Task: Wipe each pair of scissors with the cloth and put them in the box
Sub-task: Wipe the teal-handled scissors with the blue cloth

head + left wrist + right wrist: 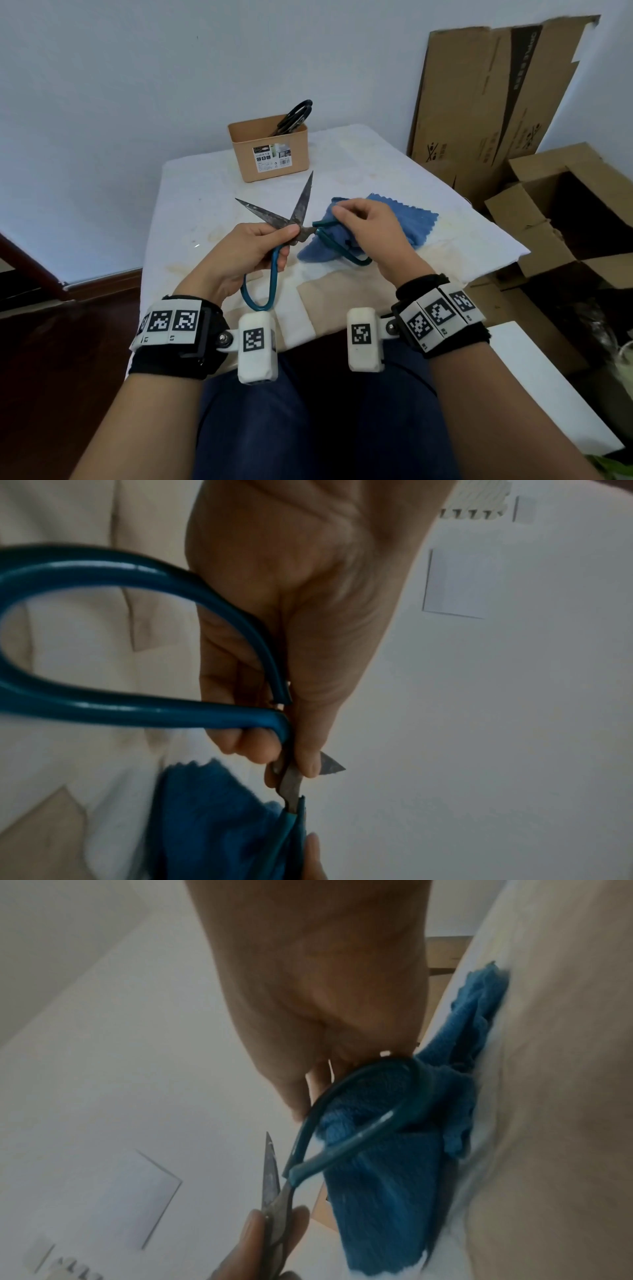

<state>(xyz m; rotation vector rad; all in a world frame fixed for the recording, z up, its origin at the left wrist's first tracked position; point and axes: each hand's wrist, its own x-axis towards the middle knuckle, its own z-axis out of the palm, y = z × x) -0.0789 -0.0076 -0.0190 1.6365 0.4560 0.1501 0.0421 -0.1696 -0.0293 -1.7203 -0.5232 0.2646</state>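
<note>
**Teal-handled scissors being wiped with a blue cloth**

Above the table's near edge, a person's left hand (251, 250) pinches open teal-handled scissors (289, 219) at the pivot, blades spread, pointing away. The right hand (368, 229) curls around a blue cloth (411, 219), rubbing one handle loop. A tan box (270, 150) at the far edge already holds black scissors (294, 116). The steel looks stiff, weighty and sharp; holding behind the blades seems safest.
</note>
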